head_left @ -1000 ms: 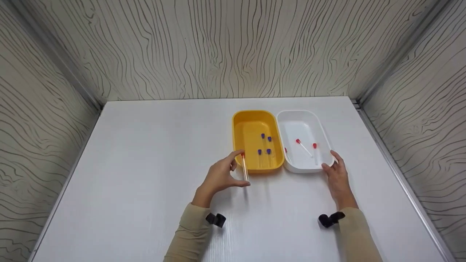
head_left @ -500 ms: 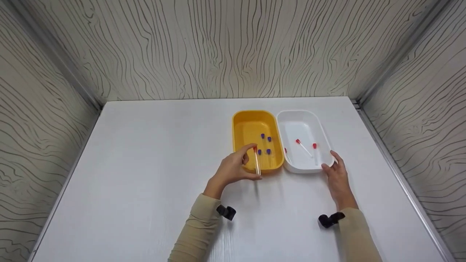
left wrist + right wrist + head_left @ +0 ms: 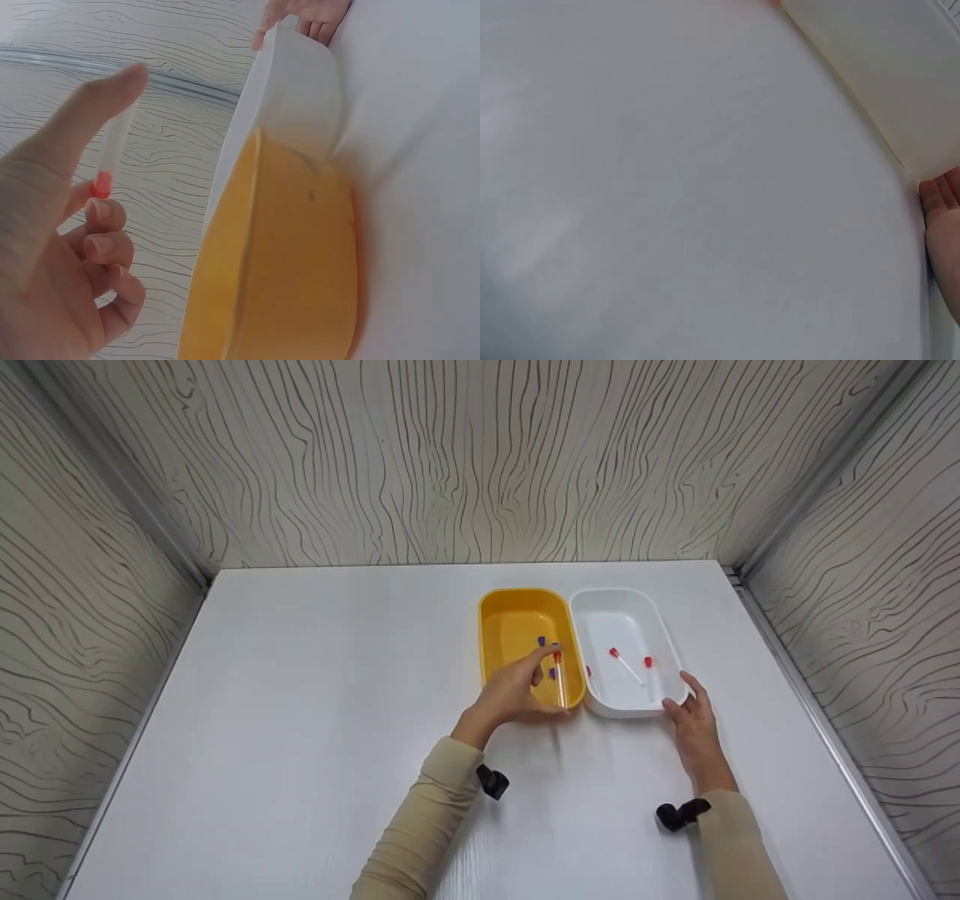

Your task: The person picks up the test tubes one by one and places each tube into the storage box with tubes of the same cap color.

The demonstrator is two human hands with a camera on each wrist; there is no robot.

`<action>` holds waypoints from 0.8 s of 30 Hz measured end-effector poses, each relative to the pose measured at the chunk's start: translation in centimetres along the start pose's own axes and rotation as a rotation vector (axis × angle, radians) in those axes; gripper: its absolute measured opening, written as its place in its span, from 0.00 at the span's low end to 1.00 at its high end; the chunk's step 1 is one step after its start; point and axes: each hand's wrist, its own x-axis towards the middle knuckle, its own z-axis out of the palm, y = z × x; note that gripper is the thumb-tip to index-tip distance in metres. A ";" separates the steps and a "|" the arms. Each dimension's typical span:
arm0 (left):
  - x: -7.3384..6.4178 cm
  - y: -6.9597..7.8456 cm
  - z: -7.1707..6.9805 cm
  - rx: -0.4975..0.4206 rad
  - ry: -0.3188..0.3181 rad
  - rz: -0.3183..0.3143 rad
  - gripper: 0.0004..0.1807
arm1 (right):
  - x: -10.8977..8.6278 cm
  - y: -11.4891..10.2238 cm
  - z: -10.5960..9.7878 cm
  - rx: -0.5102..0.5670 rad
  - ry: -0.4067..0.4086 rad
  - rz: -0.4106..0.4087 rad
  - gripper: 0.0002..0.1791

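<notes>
In the head view, my left hand (image 3: 510, 690) pinches a clear test tube with a red cap (image 3: 560, 682) lengthwise, thumb at its bottom end and index finger at the cap. The tube is over the right side of the yellow bin (image 3: 491, 619). The left wrist view has the same tube (image 3: 114, 146) above the bin's rim, the other fingers curled loosely. My right hand (image 3: 697, 739) grips the near right corner of the white bin (image 3: 630, 712), thumb in front and fingers along the side. Blue-capped tubes (image 3: 541, 641) lie in the yellow bin, partly hidden by my left hand.
Inside the white bin lie red-capped tubes (image 3: 630, 667), one of them against its left wall. Both bins stand side by side on a white table (image 3: 300, 697). Wood-patterned panels (image 3: 450, 465) enclose its back and sides.
My left hand has carried the red-capped tube rightward and slightly away, from the yellow bin's near left corner to over its right side. My right hand stays at the white bin's corner.
</notes>
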 end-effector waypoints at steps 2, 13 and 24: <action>0.6 0.2 0.3 -0.002 -0.019 -0.022 0.49 | 0.0 0.0 -0.1 -0.002 0.001 0.005 0.39; 2.5 1.3 2.3 -0.070 -0.066 -0.132 0.49 | 0.0 0.0 -0.1 -0.042 0.012 0.020 0.39; 3.6 1.8 3.5 -0.110 -0.099 -0.188 0.50 | 0.1 0.1 -0.1 -0.018 0.014 0.009 0.40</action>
